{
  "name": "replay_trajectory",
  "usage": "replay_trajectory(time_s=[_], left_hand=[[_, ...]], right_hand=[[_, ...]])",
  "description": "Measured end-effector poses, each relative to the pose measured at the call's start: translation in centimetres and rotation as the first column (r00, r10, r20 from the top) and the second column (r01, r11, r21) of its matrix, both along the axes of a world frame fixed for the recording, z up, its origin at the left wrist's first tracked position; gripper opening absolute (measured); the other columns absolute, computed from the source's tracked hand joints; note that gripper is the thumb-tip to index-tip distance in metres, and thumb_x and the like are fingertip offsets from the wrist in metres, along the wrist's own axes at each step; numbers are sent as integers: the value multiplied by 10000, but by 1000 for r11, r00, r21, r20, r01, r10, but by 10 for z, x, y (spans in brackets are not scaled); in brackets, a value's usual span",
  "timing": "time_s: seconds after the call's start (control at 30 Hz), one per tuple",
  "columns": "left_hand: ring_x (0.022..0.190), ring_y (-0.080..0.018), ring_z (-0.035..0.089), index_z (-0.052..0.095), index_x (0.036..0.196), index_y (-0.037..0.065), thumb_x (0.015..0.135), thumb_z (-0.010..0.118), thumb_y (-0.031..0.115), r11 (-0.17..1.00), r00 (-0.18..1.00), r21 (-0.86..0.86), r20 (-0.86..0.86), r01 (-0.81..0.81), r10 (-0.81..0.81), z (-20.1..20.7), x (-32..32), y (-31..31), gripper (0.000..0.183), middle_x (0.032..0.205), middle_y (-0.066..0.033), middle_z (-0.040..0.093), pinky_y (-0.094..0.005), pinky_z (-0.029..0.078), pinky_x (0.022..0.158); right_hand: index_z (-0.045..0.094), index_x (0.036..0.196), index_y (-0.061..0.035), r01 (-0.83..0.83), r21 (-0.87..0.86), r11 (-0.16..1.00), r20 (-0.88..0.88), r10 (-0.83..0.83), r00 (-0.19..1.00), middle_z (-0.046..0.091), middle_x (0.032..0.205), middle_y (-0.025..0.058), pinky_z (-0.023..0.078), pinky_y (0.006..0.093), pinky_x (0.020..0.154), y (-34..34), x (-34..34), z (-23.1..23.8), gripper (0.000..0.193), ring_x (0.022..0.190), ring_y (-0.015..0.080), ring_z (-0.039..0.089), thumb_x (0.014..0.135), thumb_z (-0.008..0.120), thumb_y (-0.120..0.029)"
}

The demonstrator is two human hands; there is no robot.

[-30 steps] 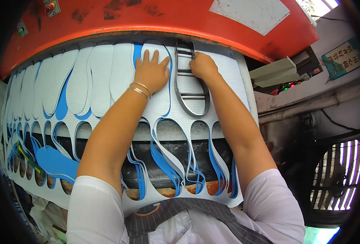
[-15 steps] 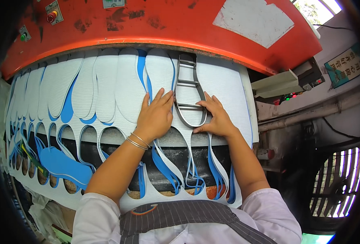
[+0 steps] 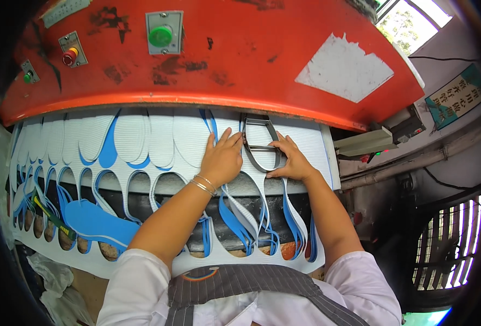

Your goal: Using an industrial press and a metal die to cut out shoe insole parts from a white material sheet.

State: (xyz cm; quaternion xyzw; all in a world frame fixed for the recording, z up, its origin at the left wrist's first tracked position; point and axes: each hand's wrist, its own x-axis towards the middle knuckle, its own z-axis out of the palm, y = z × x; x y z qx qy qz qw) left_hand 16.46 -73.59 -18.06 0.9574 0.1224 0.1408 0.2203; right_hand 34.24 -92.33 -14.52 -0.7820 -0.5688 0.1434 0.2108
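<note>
A sole-shaped metal cutting die (image 3: 273, 160) with crossbars stands on the white ribbed foam sheet (image 3: 308, 146), its far end running up to the red machine. My right hand (image 3: 294, 162) grips the die's near right side, thumb at the near end and a finger over the rim by a crossbar. My left hand (image 3: 222, 160) lies flat on the sheet, fingers stretched out, fingertips by the die's left edge. Left of it, several sole outlines (image 3: 161, 141) are cut in the sheet, with blue showing in the gaps.
A red machine beam (image 3: 224, 70) crosses the far side, bearing a green button (image 3: 160, 36) and a red knob (image 3: 70, 56). Nearer me hangs sheet webbing (image 3: 202, 266) with sole-shaped holes. A blue sole piece (image 3: 96, 220) lies on it at left, beside a green-and-yellow strip (image 3: 53, 217).
The view has shifted, so more of the red machine shows and it covers more of the die and sheet. Both hands keep their places beside the die.
</note>
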Motion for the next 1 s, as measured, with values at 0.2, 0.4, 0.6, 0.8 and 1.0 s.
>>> replay_trajectory(time_s=[0.2, 0.4, 0.6, 0.8, 1.0], left_hand=[[1127, -320, 594, 662, 1160, 30, 847, 656, 91, 932, 841, -360, 494, -33, 220, 53, -82, 103, 319, 1194, -160, 640, -392, 457, 987], [1134, -269, 586, 528, 1288, -26, 892, 601, 91, 631, 258, -147, 824, -761, 504, 104, -235, 374, 420, 1220, -149, 617, -362, 427, 1019], [1451, -314, 260, 341, 1455, -38, 920, 493, 161, 395, 347, 100, 700, -913, 624, 150, -344, 504, 591, 1539, -226, 303, -356, 221, 1174], [1075, -186, 591, 501, 1399, 43, 973, 493, 142, 719, 643, 46, 490, -694, 589, 165, -378, 436, 437, 1284, -103, 618, -296, 414, 976], [872, -192, 651, 711, 1064, 59, 864, 646, 125, 860, 876, -355, 181, -366, 447, 149, -224, 157, 221, 947, -96, 703, -319, 509, 784]], right_hand=[[496, 1364, -54, 228, 262, 938, 45, -248, 968, 552, 1309, 203, 368, 451, 1069, 11, -56, 67, 925, 1264, 372, 473, 602, 880, -409], [551, 1298, -62, -13, 491, 871, 55, -16, 998, 633, 1117, 168, 492, 388, 884, 119, -135, 141, 668, 1024, 311, 608, 768, 789, -392], [527, 940, -96, -40, 799, 600, 125, -100, 987, 657, 771, 91, 503, 434, 554, 258, -153, 203, 239, 676, 319, 658, 846, 692, -243], [518, 958, -95, -1, 623, 782, -12, 11, 1000, 662, 800, 132, 491, 485, 580, 225, -159, 176, 256, 704, 368, 646, 875, 660, -292], [606, 905, -54, -12, -216, 976, -135, -17, 991, 671, 866, 177, 486, 474, 741, 106, -144, 139, 354, 835, 370, 651, 862, 660, -401]])
